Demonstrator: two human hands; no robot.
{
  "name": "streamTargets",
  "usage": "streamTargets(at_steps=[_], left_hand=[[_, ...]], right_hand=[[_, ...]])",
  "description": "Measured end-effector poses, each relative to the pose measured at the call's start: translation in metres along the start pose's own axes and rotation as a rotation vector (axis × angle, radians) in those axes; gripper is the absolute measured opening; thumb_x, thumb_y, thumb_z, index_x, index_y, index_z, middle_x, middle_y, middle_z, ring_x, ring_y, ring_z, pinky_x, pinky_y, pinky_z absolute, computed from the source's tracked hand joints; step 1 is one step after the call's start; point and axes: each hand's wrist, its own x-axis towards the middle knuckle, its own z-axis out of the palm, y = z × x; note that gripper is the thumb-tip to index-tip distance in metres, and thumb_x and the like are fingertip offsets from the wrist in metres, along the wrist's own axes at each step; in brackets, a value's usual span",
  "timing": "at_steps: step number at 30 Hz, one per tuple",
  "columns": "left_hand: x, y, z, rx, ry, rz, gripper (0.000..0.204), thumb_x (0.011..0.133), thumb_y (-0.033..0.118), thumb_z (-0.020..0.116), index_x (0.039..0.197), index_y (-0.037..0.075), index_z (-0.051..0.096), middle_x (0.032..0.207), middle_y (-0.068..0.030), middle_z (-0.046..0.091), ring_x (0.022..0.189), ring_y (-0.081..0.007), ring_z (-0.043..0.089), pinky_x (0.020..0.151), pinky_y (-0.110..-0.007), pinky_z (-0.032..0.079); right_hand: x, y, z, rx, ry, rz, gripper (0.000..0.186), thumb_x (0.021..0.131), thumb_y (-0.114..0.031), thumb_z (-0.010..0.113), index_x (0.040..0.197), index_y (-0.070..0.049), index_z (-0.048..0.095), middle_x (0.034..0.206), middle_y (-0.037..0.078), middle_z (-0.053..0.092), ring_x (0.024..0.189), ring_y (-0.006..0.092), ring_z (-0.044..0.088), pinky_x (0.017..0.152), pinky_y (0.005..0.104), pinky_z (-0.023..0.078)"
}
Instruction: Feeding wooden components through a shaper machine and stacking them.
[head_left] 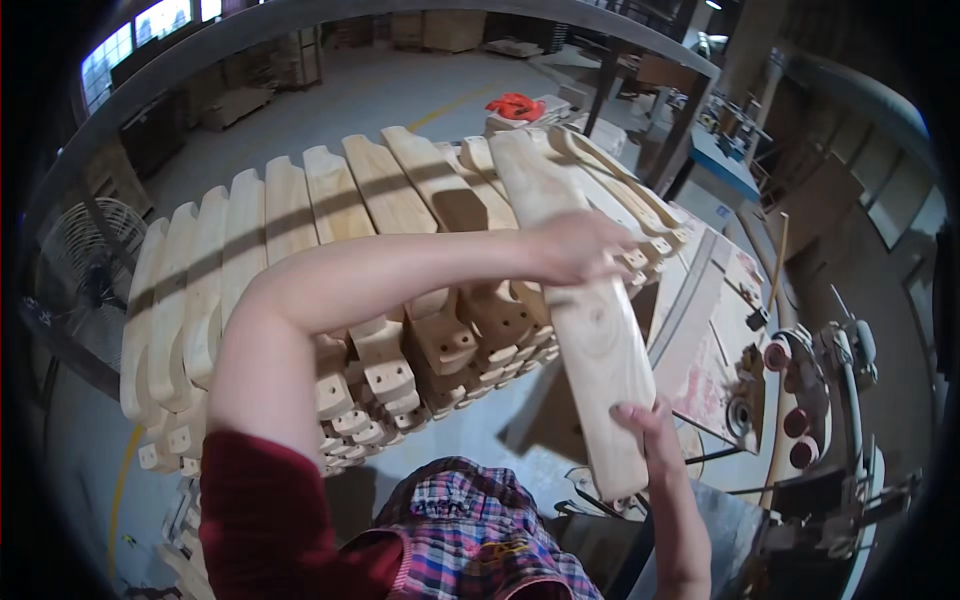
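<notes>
A long, pale wooden board (600, 345) with rounded edges slants from the stack toward me. My right hand (655, 440) is closed on its near right edge, the thumb lying on the top face. My left hand (580, 248) reaches across from the left and lies over the board's upper part, its fingers bent at the right edge. Motion blurs those fingers a little. Beneath and beyond the board stands a stack of shaped wooden pieces (290, 200), with drilled holes in the ends that face me. My left forearm hides part of that stack.
To the right is a machine with red round parts (800, 424) beside a dusty work surface (700, 350). A blue bench (725, 165) stands farther back. At the left is a fan (95, 250). A metal frame bar (420, 8) crosses the top, and an orange-red bundle (515, 107) lies behind the stack.
</notes>
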Motion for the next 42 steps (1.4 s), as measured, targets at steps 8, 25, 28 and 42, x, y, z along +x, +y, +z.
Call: streamTargets(at_steps=[8, 25, 28, 42], left_hand=[[-0.162, -0.155, -0.002, 0.554, 0.109, -0.443, 0.050, 0.087, 0.039, 0.052, 0.123, 0.004, 0.050, 0.128, -0.0152, 0.046, 0.118, -0.0311, 0.043, 0.100, -0.044, 0.032], [-0.184, -0.151, 0.007, 0.402, -0.011, -0.633, 0.053, 0.090, 0.036, 0.049, 0.134, 0.008, 0.045, 0.143, -0.0104, 0.038, 0.134, -0.0283, 0.030, 0.109, -0.042, 0.020], [-0.184, -0.150, 0.006, 0.390, -0.049, -0.638, 0.052, 0.091, 0.036, 0.048, 0.134, 0.008, 0.045, 0.143, -0.0107, 0.039, 0.135, -0.0281, 0.030, 0.109, -0.041, 0.020], [-0.195, -0.159, 0.005, 0.360, -0.020, -0.611, 0.052, 0.090, 0.038, 0.047, 0.134, 0.009, 0.045, 0.139, -0.0126, 0.043, 0.132, -0.0297, 0.034, 0.108, -0.041, 0.023]], right_hand=[[0.188, -0.073, 0.053, 0.115, -0.212, 0.065, 0.039, 0.080, -0.019, 0.060, 0.110, 0.006, 0.057, 0.097, 0.018, 0.064, 0.075, 0.0213, 0.063, 0.065, 0.0280, 0.050], [0.410, -0.014, 0.077, 0.017, -0.403, 0.254, 0.046, 0.086, -0.033, 0.058, 0.120, -0.003, 0.057, 0.116, 0.012, 0.060, 0.103, 0.0235, 0.057, 0.089, 0.0319, 0.042], [0.409, -0.011, 0.079, 0.001, -0.388, 0.226, 0.045, 0.086, -0.035, 0.058, 0.119, -0.003, 0.058, 0.112, 0.011, 0.062, 0.099, 0.0214, 0.058, 0.086, 0.0304, 0.044], [0.347, -0.013, 0.071, -0.621, 0.234, -0.288, 0.050, 0.087, -0.038, 0.058, 0.115, 0.004, 0.055, 0.102, 0.019, 0.062, 0.090, 0.0238, 0.062, 0.077, 0.0358, 0.051]])
